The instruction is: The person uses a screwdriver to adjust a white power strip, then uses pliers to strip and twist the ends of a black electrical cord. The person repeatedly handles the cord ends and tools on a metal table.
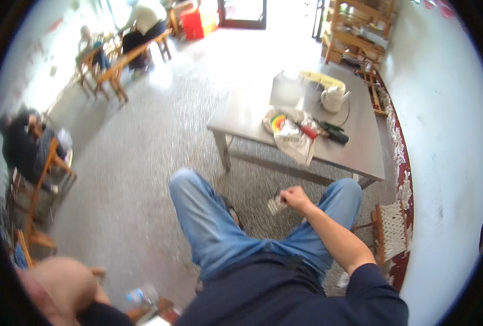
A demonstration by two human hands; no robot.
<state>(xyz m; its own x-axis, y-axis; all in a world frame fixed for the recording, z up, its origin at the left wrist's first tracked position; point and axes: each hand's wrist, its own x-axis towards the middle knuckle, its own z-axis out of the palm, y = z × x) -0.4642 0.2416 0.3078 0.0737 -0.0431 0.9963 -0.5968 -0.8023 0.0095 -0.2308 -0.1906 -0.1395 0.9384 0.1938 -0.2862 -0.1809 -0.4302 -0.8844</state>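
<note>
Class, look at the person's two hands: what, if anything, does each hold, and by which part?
The right hand is closed on one end of a small pale object; what it is cannot be told. The left hand is blurred at the lower edge; no hold can be told.

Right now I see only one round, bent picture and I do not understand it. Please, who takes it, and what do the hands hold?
A person wears a wide fisheye camera on the head, looking down, so straight edges bend. The blue-jeaned legs are that person's own. The right hand is closed around a small pale object; what it is cannot be told. The left hand, blurred at the lower edge, seems empty. Ahead, a grey table carries a white kettle, a cloth bag and hand tools. Other people sit on wooden chairs far left.
</note>
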